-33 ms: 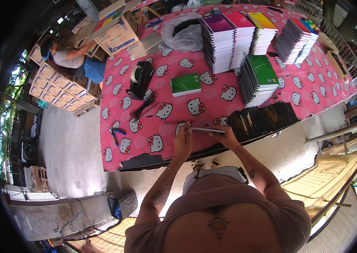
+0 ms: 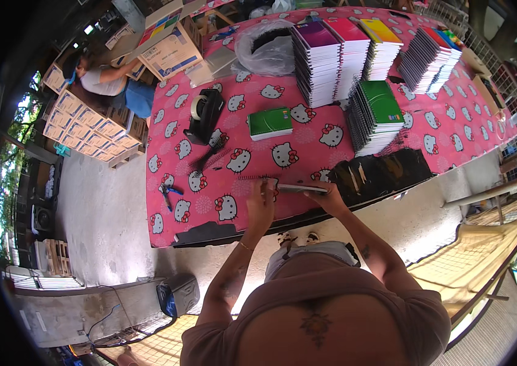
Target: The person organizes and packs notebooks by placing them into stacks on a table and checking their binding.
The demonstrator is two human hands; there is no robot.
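I hold a thin notebook (image 2: 300, 189) flat and edge-on above the front edge of the pink cat-print table (image 2: 307, 155). My right hand (image 2: 332, 196) grips its right end. My left hand (image 2: 261, 204) pinches its left end, where a black spiral wire (image 2: 247, 177) sticks out to the left over the cloth. Both forearms come up from the lower edge.
On the table lie black covers (image 2: 380, 174), a green notebook (image 2: 269, 123), a tape dispenser (image 2: 203, 114), a loose black coil (image 2: 209, 155) and blue-handled scissors (image 2: 169, 192). Stacks of spiral notebooks (image 2: 373, 116) and a plastic bag (image 2: 264, 52) stand behind them. Another person (image 2: 103, 76) bends over cardboard boxes (image 2: 84, 119) at the far left.
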